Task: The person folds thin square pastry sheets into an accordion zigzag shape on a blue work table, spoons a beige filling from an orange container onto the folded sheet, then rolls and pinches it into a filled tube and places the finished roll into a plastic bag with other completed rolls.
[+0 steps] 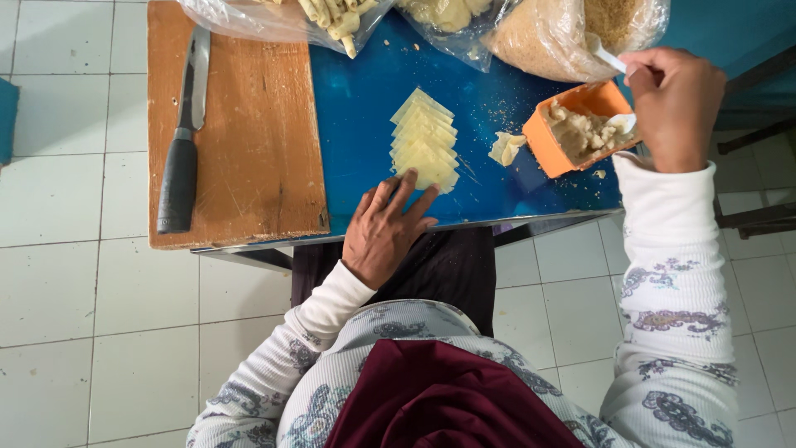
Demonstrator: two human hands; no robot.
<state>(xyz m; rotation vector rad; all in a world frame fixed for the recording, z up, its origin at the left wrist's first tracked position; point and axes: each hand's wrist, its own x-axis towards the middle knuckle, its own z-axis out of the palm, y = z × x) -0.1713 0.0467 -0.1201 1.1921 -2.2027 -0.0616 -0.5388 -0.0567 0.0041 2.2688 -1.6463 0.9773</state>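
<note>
**Left hand at the foot of the wrapper row, right hand spooning at the tub**

The blue counter [365, 124] fills the upper middle of the frame, with a wooden cutting board [249, 141] covering its left part and a black-handled knife [184, 141] lying lengthwise on the board. Clear bags [547, 33] of food sit along the top edge.

A row of pale yellow square wrappers [424, 141] lies overlapped at centre frame, its long axis running from upper frame down toward the person. The left hand [385, 228] rests flat and released at the counter's near edge, fingertips touching the lowest wrapper; it is much the nearer hand to the row, which lies just above it in the frame.

At the upper right, the right hand [676, 104] is clenched around a white spoon [618, 87], whose bowl sits in an orange tub [572, 129] of lumpy pale filling. A single folded wrapper [506, 148] lies just left of the tub.
</note>
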